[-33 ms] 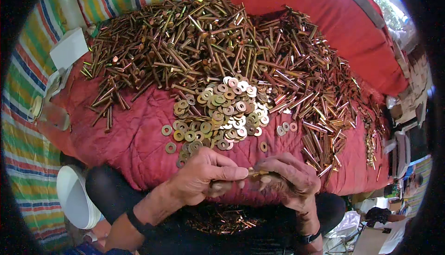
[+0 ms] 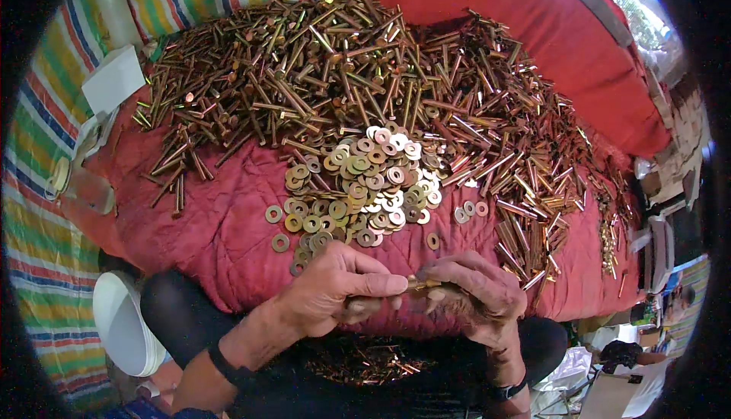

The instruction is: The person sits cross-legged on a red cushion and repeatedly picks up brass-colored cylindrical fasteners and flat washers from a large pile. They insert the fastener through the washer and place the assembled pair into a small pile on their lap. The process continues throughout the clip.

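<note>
Between my hands a brass-coloured bolt (image 2: 419,284) lies roughly level, only a short part of it showing. My left hand (image 2: 339,289) is closed, its thumb and fingers pinching the bolt's left end. From the other side my right hand (image 2: 476,293) curls its fingers around the right end; the fingers hide most of it, and a washer on it cannot be made out. Just beyond my hands lies a heap of flat, gold-coloured washers (image 2: 373,179) on a red quilted cloth (image 2: 228,244). Behind it spreads a large pile of bolts (image 2: 304,76).
More bolts (image 2: 369,362) lie low between my legs. Several loose washers (image 2: 470,208) are right of the heap. A white bucket (image 2: 126,324) stands at my left, with a clear jar (image 2: 90,191) farther back. Striped sheeting (image 2: 49,267) borders the left side, red cloth (image 2: 533,46) the far right.
</note>
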Demonstrator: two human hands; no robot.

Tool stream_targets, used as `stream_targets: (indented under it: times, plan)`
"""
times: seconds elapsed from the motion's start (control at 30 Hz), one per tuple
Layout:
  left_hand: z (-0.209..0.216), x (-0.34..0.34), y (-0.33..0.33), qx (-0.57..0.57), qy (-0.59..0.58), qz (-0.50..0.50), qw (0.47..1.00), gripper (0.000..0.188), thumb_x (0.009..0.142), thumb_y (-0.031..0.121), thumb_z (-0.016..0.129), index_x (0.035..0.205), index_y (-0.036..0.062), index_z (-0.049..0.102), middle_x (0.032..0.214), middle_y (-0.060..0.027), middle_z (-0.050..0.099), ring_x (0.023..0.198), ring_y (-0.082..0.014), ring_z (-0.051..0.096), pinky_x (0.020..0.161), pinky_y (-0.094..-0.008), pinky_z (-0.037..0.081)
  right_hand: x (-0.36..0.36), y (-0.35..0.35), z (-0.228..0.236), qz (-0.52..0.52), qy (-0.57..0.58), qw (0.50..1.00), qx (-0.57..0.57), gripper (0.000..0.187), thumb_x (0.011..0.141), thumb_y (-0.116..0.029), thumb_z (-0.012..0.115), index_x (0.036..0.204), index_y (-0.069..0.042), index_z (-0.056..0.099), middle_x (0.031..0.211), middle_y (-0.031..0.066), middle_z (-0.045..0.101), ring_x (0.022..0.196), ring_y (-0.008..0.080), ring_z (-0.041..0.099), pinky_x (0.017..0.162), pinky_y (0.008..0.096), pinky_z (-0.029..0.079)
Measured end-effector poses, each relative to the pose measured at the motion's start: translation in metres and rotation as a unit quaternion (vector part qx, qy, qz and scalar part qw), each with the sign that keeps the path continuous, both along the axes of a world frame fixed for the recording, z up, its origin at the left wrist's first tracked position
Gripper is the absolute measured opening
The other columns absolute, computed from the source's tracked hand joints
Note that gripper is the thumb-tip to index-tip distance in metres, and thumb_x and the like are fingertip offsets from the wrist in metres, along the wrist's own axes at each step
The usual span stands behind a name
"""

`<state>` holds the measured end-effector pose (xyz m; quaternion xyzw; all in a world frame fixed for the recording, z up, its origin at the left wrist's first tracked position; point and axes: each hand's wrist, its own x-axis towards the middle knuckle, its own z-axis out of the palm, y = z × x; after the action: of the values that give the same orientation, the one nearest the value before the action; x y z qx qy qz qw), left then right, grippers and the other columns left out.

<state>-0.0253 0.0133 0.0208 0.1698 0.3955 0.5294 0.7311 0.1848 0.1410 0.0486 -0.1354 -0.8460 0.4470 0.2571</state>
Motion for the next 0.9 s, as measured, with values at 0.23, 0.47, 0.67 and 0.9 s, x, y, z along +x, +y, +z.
stream_targets:
  times: [0.23,0.47,0.67,0.9]
  plan:
    - [0.001,0.011,0.002,0.217,0.450,0.110,0.859,0.023,0.090,0.020,0.082,0.088,-0.0024,0.079,0.070,-0.0032,0.072,0.059,-0.0132,0.066,0.053,-0.0307,0.047,0.000,-0.001,-0.001,-0.032,-0.050,0.993,-0.104,0.019,0.100,-0.012,0.071,0.113,0.001,0.069,0.090,0.0109,0.067,0.068,0.0174,0.070,0.061,0.0297,0.052]
    - [0.002,0.013,-0.003,0.307,0.576,0.115,0.749,0.016,0.087,0.016,0.084,0.092,0.0015,0.079,0.078,-0.0127,0.074,0.064,-0.0228,0.072,0.057,-0.0335,0.053,0.001,-0.003,-0.007,-0.058,-0.116,0.990,-0.050,0.020,0.105,-0.018,0.064,0.105,0.002,0.066,0.081,0.0085,0.063,0.065,0.0208,0.061,0.061,0.0380,0.048]
    - [-0.004,0.020,0.001,0.299,0.518,0.146,0.788,0.014,0.090,0.014,0.082,0.094,0.0010,0.080,0.073,-0.0121,0.072,0.056,-0.0166,0.064,0.052,-0.0326,0.047,0.003,-0.010,-0.003,-0.166,-0.156,0.936,-0.268,0.050,0.108,-0.041,0.055,0.083,0.000,0.066,0.069,0.0028,0.058,0.064,0.0160,0.055,0.056,0.0338,0.042]
    - [0.000,0.010,-0.002,0.191,0.416,0.096,0.884,0.018,0.093,0.017,0.080,0.097,-0.0006,0.081,0.073,-0.0028,0.073,0.067,-0.0041,0.059,0.060,-0.0257,0.047,0.003,0.003,0.009,-0.114,-0.082,0.974,-0.178,0.046,0.095,-0.040,0.073,0.100,0.005,0.072,0.084,0.0090,0.070,0.073,0.0176,0.068,0.068,0.0300,0.053]
